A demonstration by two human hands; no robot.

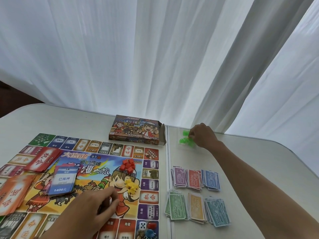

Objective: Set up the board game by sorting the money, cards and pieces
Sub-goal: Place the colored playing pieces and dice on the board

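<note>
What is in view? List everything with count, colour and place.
game board: one, multicoloured, left of table
game box: one, open end, beyond board
money piles: six; purple, red, blue behind; green, orange, teal in front; right of board
card piles: three; red, blue, orange; board's left
red pieces: small heap, board centre
yellow pieces: small heap, below red
die: one, white, board's near corner
green pieces: cluster, far right
curtain: white, behind
left hand: on board
right hand: at green pieces

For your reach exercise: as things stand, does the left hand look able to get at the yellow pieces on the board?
Probably yes. The left hand rests on the board near the yellow pieces, and only flat printed board lies between them.
</note>
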